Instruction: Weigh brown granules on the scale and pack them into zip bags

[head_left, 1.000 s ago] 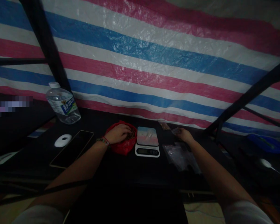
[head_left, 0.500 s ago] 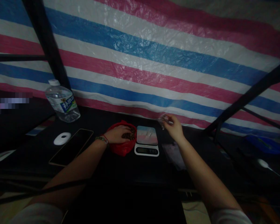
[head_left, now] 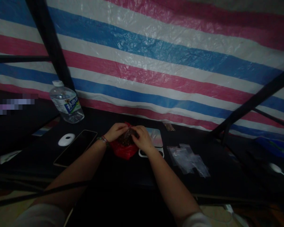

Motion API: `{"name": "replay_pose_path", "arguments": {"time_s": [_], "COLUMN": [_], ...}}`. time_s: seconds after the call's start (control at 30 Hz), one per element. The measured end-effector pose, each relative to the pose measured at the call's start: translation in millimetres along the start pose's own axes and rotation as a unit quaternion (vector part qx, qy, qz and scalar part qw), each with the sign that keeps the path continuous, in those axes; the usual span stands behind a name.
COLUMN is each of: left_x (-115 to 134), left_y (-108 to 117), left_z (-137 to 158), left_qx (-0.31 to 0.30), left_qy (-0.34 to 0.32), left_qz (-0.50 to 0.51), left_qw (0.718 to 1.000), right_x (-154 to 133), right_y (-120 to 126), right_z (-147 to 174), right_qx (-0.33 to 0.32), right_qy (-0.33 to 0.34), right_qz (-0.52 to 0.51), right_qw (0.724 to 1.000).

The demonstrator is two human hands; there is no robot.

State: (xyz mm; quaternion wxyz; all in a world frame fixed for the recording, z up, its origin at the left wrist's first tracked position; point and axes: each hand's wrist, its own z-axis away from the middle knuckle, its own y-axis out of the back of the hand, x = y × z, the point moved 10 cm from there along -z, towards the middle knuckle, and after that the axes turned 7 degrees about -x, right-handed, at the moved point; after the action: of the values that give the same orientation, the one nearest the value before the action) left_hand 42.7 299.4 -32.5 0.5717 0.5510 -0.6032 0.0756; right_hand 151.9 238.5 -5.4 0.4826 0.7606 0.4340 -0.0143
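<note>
A red plastic bag (head_left: 125,152), opened out, holds small brown pieces (head_left: 126,140) too dark to name. Over its far side are my left hand (head_left: 116,131) and my right hand (head_left: 142,137), close together with fingers bent and closed. Between their fingertips is a shiny, see-through patch; what they grip is unclear. My right forearm crosses the near part of a digital kitchen scale (head_left: 156,137), whose plate is partly covered by my hand. A small clear bag with brown contents (head_left: 169,126) lies behind the scale. Several flat clear bags (head_left: 188,159) lie to its right.
To the left on the black table (head_left: 142,176) are a phone (head_left: 76,148), a white oval object (head_left: 66,139) and a clear plastic bottle (head_left: 67,102). A blue item (head_left: 274,146) and a white spoon-like object (head_left: 275,168) are at right. Black bars stand before striped sheeting (head_left: 142,72).
My right hand has let go of the small filled bag at the back and come left to the red bag. My left hand has lifted out of the brown pieces toward it.
</note>
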Motion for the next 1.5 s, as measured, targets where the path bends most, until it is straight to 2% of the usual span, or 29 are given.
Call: {"name": "replay_pose_path", "arguments": {"time_s": [0.17,0.3,0.47,0.57,0.7,0.8,0.93,1.13,1.4,1.5], "left_x": [5,6,2,-2,0,2,5,4,5,9], "left_y": [-9,-13,-19,-19,-9,-8,-20,-30,-33,-34], "left_z": [0,1,2,2,1,0,-4,-5,-5,-5], "left_qx": [-0.041,-0.066,-0.1,-0.092,-0.026,-0.004,-0.033,-0.072,-0.079,-0.079], "left_qy": [-0.008,0.008,0.019,0.034,0.039,0.045,0.026,0.044,0.049,0.036], "left_qz": [0.066,0.045,0.02,0.058,0.086,0.092,0.067,0.029,0.014,-0.012], "left_qw": [0.997,0.997,0.995,0.994,0.995,0.995,0.997,0.996,0.996,0.996], "right_x": [0,2,5,4,4,3,6,17,37,37], "right_y": [7,10,2,10,27,18,0,-5,-6,-4], "right_z": [11,15,15,17,23,21,19,19,24,24], "right_qx": [0.016,0.027,0.002,0.037,0.112,0.075,0.022,0.022,0.05,0.048], "right_qy": [0.018,0.023,0.013,0.005,-0.041,-0.052,-0.072,-0.12,-0.163,-0.166], "right_qz": [-0.005,-0.005,0.0,0.011,0.038,0.026,0.018,0.014,-0.099,-0.072], "right_qw": [1.0,0.999,1.0,0.999,0.992,0.996,0.997,0.992,0.98,0.982]}}
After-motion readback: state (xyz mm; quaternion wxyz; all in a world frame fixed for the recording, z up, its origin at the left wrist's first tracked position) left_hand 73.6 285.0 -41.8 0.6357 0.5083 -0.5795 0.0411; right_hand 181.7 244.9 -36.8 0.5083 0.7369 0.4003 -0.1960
